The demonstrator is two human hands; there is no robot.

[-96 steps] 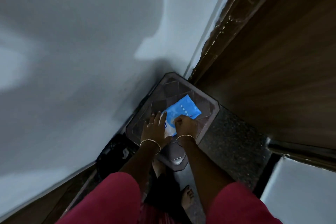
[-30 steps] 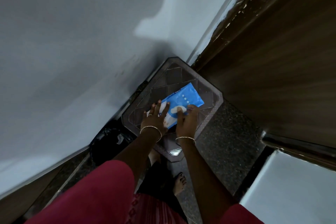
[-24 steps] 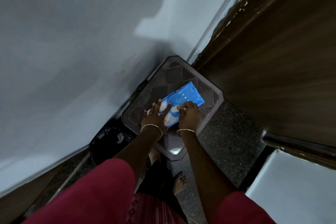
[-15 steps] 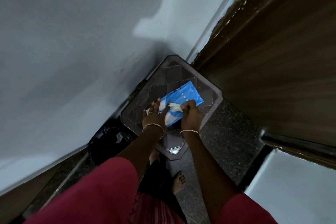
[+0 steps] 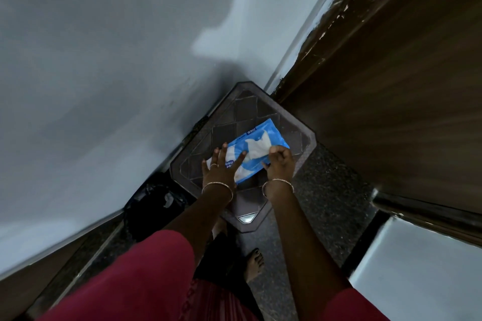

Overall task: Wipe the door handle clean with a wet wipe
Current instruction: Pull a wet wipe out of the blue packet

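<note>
A blue wet wipe pack (image 5: 264,133) lies on a brown plastic stool (image 5: 309,138) in the corner. My left hand (image 5: 220,171) presses down on the pack's near end, fingers spread and thumb across its label. My right hand (image 5: 280,164) is at the pack's right edge, pinching a white wet wipe (image 5: 257,148) that sticks out of the opening on top. The door handle is out of view.
A brown wooden door (image 5: 391,86) stands to the right of the stool, and a pale wall (image 5: 104,60) to its left. A black bag (image 5: 154,206) sits on the dark speckled floor (image 5: 328,203) left of the stool. My bare foot (image 5: 254,264) is below it.
My right hand opened the pack's top, pinched the wipe and drew it out toward the right. More white wipe now shows above the pack. My left hand stayed on the pack.
</note>
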